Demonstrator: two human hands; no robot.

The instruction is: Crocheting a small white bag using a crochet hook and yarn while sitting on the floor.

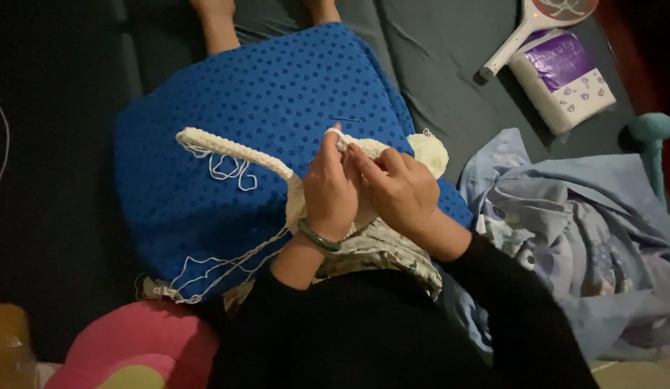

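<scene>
A: Report hand positions.

B: Left hand (329, 189) and right hand (394, 189) are together at frame centre, fingertips meeting. Both pinch the near end of a cream strip (234, 149). The left hand carries a green bangle (318, 237) at the wrist. Both sleeves are black.

A: Grip state?

B: Both hands are closed on the strip. Left fingers curl over its upper edge; right fingers press against it from the side. A tool between the fingers cannot be made out.

A: Location of the strip?

B: It lies on the blue cloth (227, 94) covering the lap. One end extends up and left from the hands, arching slightly. The other end is hidden inside the hands.

A: Yarn routing?

B: Loose yarn (227, 169) hangs in loops below the strip's far part. More strands run down and left across the cloth to its lower edge. A cream ball (430, 150) sits just beside the right hand, on the cloth's right edge.

A: Surroundings?

B: A pale blue sheet (587, 230) lies bunched at right. A white racket-shaped swatter (515, 36) and a white-and-purple packet (565, 75) lie at upper right, touching. A pink cushion (133, 342) is at lower left.
</scene>
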